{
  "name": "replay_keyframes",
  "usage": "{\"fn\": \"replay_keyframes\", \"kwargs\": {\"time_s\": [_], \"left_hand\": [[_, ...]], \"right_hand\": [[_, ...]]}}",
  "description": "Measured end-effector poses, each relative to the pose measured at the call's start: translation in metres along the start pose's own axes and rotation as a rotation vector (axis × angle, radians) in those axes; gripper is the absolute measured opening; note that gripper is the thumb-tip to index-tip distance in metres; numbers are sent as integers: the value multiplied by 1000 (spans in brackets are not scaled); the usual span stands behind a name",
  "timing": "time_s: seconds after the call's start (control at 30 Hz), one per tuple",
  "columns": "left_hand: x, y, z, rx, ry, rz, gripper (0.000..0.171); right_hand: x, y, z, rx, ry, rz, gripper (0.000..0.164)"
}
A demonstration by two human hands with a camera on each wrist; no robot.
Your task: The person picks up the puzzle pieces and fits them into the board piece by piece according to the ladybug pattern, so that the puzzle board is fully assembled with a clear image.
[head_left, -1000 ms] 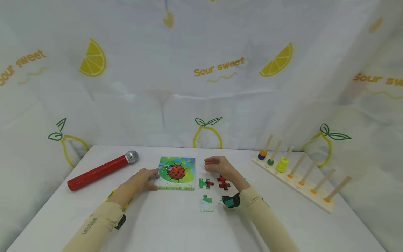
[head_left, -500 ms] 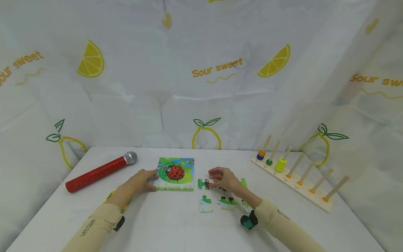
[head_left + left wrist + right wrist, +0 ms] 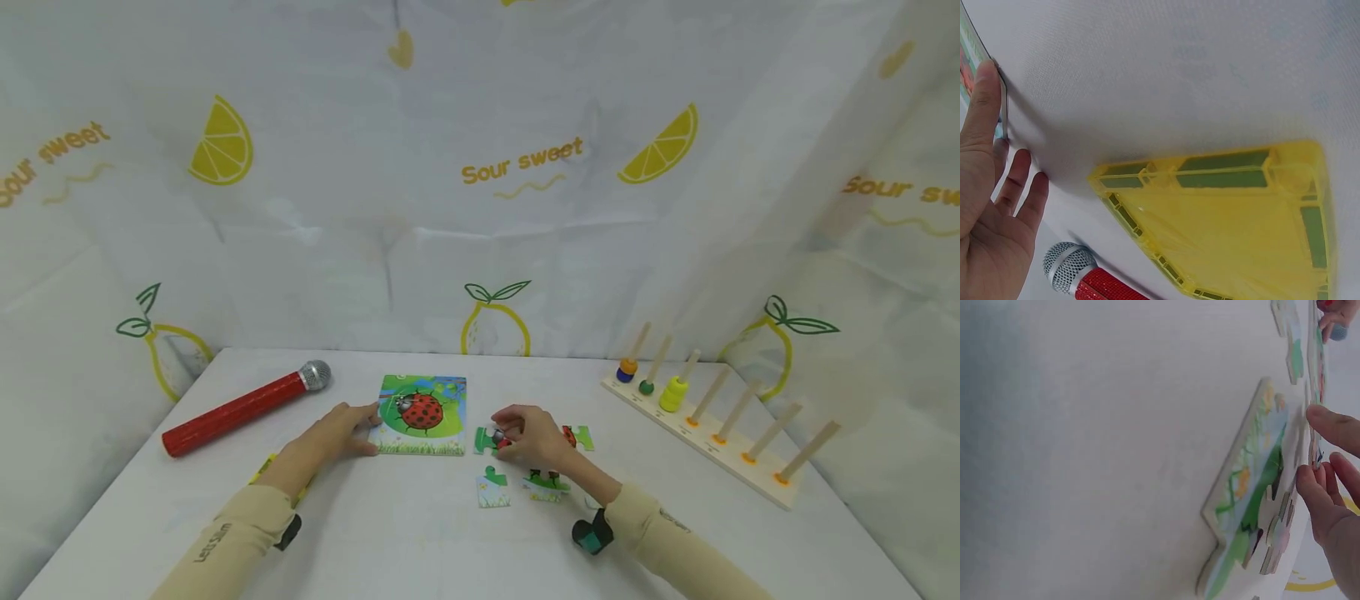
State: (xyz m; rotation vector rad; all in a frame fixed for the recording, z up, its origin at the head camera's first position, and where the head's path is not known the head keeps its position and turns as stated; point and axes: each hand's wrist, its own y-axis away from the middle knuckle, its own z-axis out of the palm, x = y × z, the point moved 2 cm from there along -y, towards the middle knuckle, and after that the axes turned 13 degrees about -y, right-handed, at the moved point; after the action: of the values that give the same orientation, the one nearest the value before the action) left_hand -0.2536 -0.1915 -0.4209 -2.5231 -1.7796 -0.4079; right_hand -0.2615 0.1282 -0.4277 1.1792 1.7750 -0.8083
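My left hand rests at the left edge of a square ladybug picture board, fingers touching its side. My right hand is over the loose puzzle pieces right of the board. Its thumb and curled fingers are set on opposite sides of a puzzle piece with red on it, partly hidden by the hand. Beside the fingers is a green piece with the ladybug's head. A red and green piece shows past the hand. Closer to me lie a grass piece and another with ladybug legs.
A red toy microphone lies at the left. Under my left forearm is a yellow see-through plastic tray or frame. At the right stands a wooden peg counting stand with beads on some pegs. A printed white cloth hangs behind.
My right hand has come down from behind the pieces, closer to me, and closed in on the middle row. The left hand and the board have stayed put.
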Motion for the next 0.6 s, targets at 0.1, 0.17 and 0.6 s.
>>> {"fn": "replay_keyframes", "kwargs": {"time_s": [0.1, 0.17, 0.6], "left_hand": [[-1, 2, -1, -1, 5, 7, 67], [-1, 2, -1, 4, 5, 13, 67], [-1, -2, 1, -5, -1, -32, 62]], "right_hand": [[-3, -1, -6, -24, -23, 32, 39], [-3, -1, -12, -46, -62, 42, 37], [4, 2, -22, -127, -270, 125, 44]]}}
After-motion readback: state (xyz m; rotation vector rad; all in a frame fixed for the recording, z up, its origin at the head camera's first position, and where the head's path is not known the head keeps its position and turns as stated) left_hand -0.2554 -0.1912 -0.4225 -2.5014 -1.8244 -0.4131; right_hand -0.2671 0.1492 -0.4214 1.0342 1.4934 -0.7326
